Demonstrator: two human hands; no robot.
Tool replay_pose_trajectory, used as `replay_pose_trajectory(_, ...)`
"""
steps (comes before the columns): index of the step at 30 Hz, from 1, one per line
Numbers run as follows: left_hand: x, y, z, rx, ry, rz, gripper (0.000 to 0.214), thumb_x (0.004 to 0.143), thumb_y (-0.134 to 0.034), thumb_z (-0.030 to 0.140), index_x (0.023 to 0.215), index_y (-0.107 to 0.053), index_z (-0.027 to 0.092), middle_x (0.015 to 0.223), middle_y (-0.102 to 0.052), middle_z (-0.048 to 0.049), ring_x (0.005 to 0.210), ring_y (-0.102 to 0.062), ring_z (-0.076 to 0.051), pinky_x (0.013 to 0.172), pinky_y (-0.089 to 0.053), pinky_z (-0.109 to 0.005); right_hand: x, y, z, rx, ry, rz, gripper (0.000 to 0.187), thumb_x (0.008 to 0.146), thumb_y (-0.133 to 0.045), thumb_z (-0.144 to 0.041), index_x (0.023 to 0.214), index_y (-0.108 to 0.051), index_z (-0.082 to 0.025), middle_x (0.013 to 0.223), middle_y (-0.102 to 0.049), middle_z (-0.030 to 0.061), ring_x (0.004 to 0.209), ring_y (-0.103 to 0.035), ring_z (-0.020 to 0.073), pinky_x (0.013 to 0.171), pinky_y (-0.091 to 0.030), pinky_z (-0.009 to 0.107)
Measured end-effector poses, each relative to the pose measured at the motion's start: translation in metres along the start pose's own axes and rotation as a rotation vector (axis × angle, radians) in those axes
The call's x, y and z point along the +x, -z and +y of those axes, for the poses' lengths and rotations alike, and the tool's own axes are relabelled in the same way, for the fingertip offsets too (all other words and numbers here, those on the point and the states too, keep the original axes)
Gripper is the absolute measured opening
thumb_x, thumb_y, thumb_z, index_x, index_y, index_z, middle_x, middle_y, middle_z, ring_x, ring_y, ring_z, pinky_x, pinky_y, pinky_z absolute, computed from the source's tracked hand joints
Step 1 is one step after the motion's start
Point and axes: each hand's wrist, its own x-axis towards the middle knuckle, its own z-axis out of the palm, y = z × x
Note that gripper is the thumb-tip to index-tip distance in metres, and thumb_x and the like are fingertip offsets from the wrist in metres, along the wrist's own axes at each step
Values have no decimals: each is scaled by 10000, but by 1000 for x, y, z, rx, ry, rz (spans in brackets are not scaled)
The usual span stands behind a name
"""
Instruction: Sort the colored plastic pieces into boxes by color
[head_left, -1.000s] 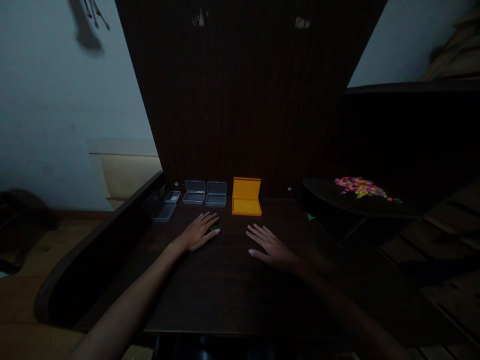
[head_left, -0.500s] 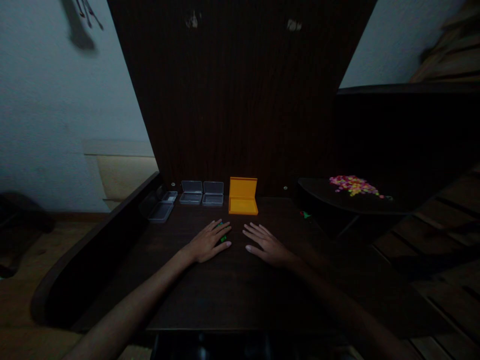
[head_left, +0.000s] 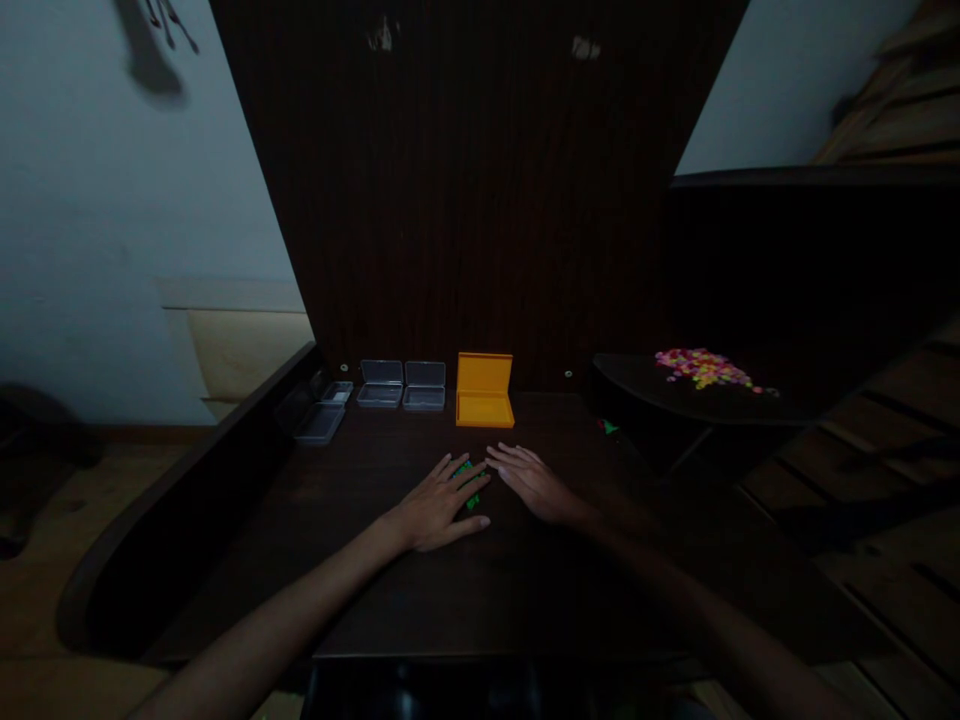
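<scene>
My left hand (head_left: 444,505) lies flat on the dark wooden desk (head_left: 420,610), fingers spread. Under and between its fingers show small green pieces (head_left: 472,500) with a bit of blue; their kind is too small to make out, and the hand hides part of them. Close by on the right is my right hand (head_left: 534,485), fingers stretched out and angled toward the left fingertips, holding nothing I can see. Behind both hands stands an orange box (head_left: 484,408) with its lid raised.
Two clear plastic cases (head_left: 380,396) with raised lids stand left of the orange box. Another clear case (head_left: 321,424) lies by the desk's left side panel. Colourful small pieces (head_left: 705,368) are heaped on a raised corner shelf at right. Small green and red bits (head_left: 609,427) lie below it.
My left hand has slid right and slightly nearer, with the green pieces shifting right along with it. My right hand has turned a little, and the gap between the hands has narrowed.
</scene>
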Motion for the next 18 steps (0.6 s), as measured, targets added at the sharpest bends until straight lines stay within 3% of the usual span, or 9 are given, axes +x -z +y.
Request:
replay_pose_trajectory(7, -3, -1, -1, -57, 4, 26, 689, 913, -358, 602, 1492, -235, 251, 1557, -261, -61, 1456, -154, -278, 1186, -124, -522, 9, 4, -1, 13, -25, 82, 538, 1004, -167, -456, 1305, -572, -269, 1360, -559, 37, 1275, -456, 235, 1071, -317, 496)
replay_pose_trajectory(12, -5, 6, 0, -183, 25, 60, 741, 909, -404, 578, 1513, -140, 239, 1575, -208, -62, 1458, -162, -245, 1193, -183, -463, 8, 3, 1, 22, -40, 43, 528, 1003, -173, -467, 1354, -516, -269, 1406, -514, 33, 1321, -405, 225, 1098, -279, 503)
replay_pose_trajectory(18, -13, 16, -9, -265, 136, 130, 777, 892, -451, 571, 1509, -145, 213, 1565, -230, -99, 1441, -224, -242, 1179, -248, -441, 3, 3, 2, -80, 25, 6, 500, 996, -251, -458, 1378, -492, -244, 1448, -463, 33, 1362, -356, 225, 1116, -282, 466)
